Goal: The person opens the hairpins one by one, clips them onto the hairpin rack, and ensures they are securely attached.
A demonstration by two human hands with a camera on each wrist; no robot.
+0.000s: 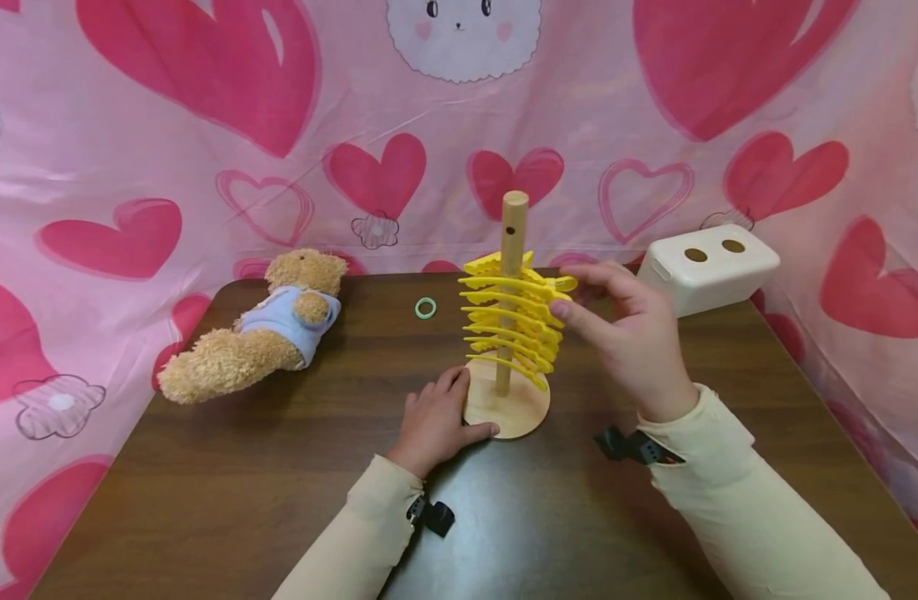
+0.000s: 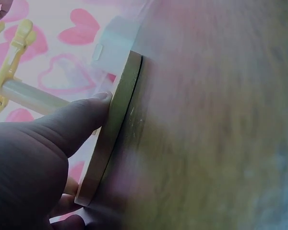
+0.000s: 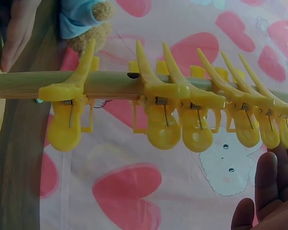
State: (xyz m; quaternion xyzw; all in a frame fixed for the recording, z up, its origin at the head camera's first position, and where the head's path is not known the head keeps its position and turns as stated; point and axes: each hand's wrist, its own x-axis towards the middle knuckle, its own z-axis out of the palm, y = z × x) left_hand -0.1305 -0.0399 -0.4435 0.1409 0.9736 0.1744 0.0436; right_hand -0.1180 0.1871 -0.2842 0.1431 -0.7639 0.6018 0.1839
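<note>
Several yellow spring clips (image 1: 513,321) are clamped one above another on the upright post (image 1: 514,223) of a round-based wooden stand. My left hand (image 1: 438,421) grips the edge of the stand's base (image 1: 521,408). In the left wrist view its thumb (image 2: 93,108) presses the base at the rim, with fingers at the far edge. Beside the handle ends of the upper clips is my right hand (image 1: 635,333), its thumb and forefinger spread apart around them. The right wrist view has these fingertips (image 3: 278,160) right at the handle of the topmost clip (image 3: 287,134).
At the back left of the brown table (image 1: 339,492) a teddy bear (image 1: 279,325) in a light blue top lies on its side. A small green ring (image 1: 425,308) lies between it and the stand. A white box (image 1: 710,271) with two round holes stands at the back right.
</note>
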